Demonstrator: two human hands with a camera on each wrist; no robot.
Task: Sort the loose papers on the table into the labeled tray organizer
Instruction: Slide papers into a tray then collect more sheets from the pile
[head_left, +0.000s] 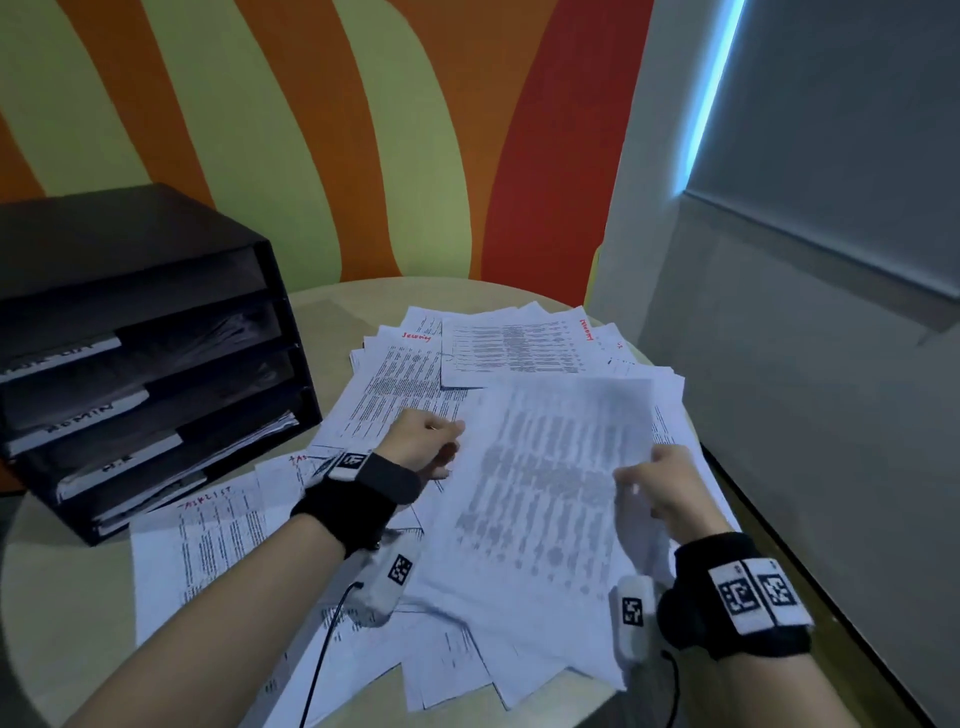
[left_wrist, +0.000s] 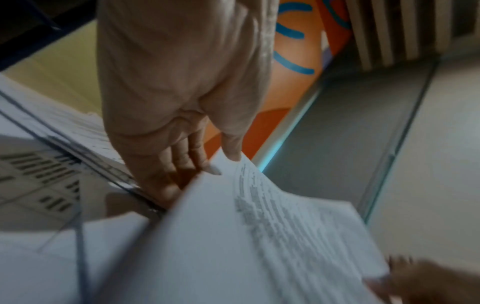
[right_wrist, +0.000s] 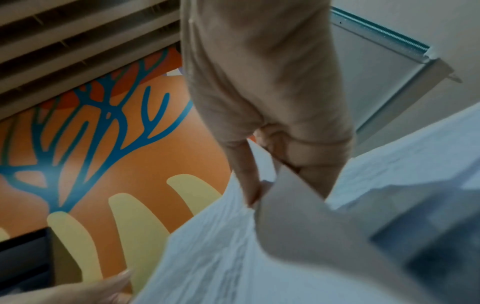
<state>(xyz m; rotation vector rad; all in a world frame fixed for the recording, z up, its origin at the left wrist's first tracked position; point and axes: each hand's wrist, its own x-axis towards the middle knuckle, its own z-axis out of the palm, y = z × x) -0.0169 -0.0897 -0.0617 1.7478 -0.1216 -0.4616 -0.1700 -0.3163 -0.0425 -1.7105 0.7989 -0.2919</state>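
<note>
— Both hands busy?
— Yes. My left hand (head_left: 423, 441) and right hand (head_left: 670, 488) each pinch an edge of one printed sheet (head_left: 550, 488), lifted over the loose papers (head_left: 415, 384) beside the tray organizer (head_left: 140, 364).

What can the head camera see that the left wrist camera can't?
Only the head view shows the black tray organizer with its labeled shelves, the round table and sheets marked in red. Only the left wrist view shows the left hand's fingers tucked under the sheet's corner, thumb on top. Both show the left hand, the right hand and the printed sheet held between them.
</note>
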